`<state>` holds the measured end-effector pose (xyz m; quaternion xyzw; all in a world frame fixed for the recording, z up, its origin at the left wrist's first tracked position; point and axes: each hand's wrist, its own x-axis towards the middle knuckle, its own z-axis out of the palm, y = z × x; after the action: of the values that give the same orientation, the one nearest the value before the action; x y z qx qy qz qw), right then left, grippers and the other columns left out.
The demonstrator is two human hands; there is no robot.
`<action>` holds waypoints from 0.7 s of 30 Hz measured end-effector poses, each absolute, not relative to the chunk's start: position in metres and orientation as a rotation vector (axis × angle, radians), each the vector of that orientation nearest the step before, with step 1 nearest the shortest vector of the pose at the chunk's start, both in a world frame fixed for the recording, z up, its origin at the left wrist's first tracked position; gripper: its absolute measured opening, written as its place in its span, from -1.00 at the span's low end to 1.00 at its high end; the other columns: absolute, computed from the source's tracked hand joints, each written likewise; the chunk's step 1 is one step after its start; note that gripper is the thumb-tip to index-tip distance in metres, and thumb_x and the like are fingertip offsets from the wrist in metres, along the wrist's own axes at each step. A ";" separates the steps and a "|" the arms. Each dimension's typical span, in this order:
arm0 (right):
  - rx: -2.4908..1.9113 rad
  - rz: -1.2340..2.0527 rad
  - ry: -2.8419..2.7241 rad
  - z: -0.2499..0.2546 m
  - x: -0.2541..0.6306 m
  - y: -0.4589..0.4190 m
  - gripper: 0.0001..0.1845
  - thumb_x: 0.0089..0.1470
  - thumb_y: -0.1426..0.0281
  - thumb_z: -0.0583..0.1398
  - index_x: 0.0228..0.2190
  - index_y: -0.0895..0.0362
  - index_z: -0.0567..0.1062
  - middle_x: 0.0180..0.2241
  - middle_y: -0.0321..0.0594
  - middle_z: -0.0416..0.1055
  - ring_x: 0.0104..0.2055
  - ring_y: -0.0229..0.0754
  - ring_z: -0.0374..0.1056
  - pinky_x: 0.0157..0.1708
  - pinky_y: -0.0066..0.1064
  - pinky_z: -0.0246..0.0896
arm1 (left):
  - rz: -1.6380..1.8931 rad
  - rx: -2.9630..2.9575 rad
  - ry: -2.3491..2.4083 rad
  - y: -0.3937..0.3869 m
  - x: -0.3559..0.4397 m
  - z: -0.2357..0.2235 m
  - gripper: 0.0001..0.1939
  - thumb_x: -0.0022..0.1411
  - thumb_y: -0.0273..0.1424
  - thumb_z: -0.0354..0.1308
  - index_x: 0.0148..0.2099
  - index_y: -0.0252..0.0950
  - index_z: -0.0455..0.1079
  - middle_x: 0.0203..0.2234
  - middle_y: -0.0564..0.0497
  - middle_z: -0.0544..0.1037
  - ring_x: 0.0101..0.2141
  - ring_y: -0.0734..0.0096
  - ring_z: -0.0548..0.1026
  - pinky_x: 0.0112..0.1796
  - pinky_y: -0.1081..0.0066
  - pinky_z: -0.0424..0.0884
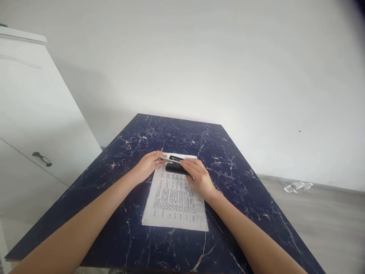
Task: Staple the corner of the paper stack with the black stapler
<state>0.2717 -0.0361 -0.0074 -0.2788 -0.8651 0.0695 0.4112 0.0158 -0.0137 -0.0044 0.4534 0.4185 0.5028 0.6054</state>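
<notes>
A black stapler [175,166] with a metal top lies across the far end of a printed sheet of paper [174,199] on a dark blue marble-patterned table [128,236]. My right hand [199,177] rests on the stapler's right part, fingers curled over it. My left hand [148,165] is at the paper's top left corner, its fingertips pinching the stapler's silver metal end.
A small pale scrap [144,137] lies on the table farther back. A white cabinet [34,125] with a dark handle [42,158] stands to the left. An empty plastic bottle [296,186] lies on the grey floor at the right, by the white wall.
</notes>
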 end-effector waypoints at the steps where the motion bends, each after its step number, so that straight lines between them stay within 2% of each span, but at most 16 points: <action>1: -0.650 0.087 -2.228 -0.007 0.271 -0.038 -0.46 0.24 0.63 0.08 0.17 0.02 0.43 0.09 -0.11 0.49 0.19 0.03 0.33 0.17 0.08 0.26 | 1.112 0.986 0.920 -0.015 0.018 -0.005 -0.69 0.34 -0.18 0.18 -0.06 -0.32 0.48 -0.06 -0.21 0.58 -0.05 0.15 0.56 0.07 0.11 0.45; 6: -0.530 -0.121 -2.443 -0.004 0.270 -0.046 -0.46 0.30 0.62 0.09 0.24 0.02 0.36 0.19 -0.15 0.41 0.28 -0.02 0.27 0.28 0.06 0.17 | 1.043 0.936 0.831 -0.017 0.020 -0.008 -0.76 0.27 -0.30 0.31 -0.09 -0.36 0.54 -0.12 -0.19 0.61 -0.09 0.24 0.59 0.13 0.18 0.44; 11: -0.634 -0.088 -2.355 -0.003 0.267 -0.046 -0.48 0.29 0.64 0.06 0.17 0.02 0.44 0.15 -0.17 0.45 0.25 -0.02 0.30 0.27 0.05 0.18 | 0.987 0.938 0.926 -0.014 0.011 -0.010 -0.80 0.23 -0.34 0.35 -0.15 -0.37 0.58 -0.12 -0.20 0.62 -0.03 0.19 0.58 0.13 0.20 0.47; 14: -0.905 0.074 -2.050 -0.003 0.264 -0.043 -0.55 0.23 0.61 0.09 0.05 0.03 0.53 0.02 -0.14 0.54 0.10 0.04 0.40 0.12 0.03 0.31 | 1.014 0.958 1.071 -0.013 0.004 -0.008 -0.76 0.17 -0.30 0.39 -0.18 -0.35 0.58 -0.16 -0.20 0.64 -0.10 0.15 0.61 0.04 0.16 0.54; 17: -1.165 0.383 -1.837 -0.005 0.264 -0.039 -0.67 0.11 0.49 0.24 -0.07 0.05 0.58 -0.13 -0.13 0.58 -0.11 0.03 0.48 -0.09 -0.09 0.42 | 1.166 0.991 1.148 -0.014 0.001 -0.003 -0.68 0.13 -0.22 0.42 -0.16 -0.32 0.55 -0.20 -0.17 0.65 -0.19 0.20 0.63 -0.06 0.19 0.58; 21: -1.274 0.673 -1.905 -0.005 0.264 -0.036 -0.71 0.01 0.42 0.33 -0.15 0.08 0.59 -0.22 -0.16 0.58 -0.20 -0.01 0.48 -0.14 -0.15 0.41 | 1.267 1.211 1.114 -0.022 0.010 0.013 -0.65 0.14 -0.14 0.38 -0.14 -0.26 0.50 -0.25 -0.12 0.67 -0.24 0.18 0.64 -0.20 0.21 0.59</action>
<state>0.2637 -0.0362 -0.0055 -0.4959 -0.7416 0.2619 0.3680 0.0101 -0.0220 0.0127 0.5025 0.4620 0.5256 0.5077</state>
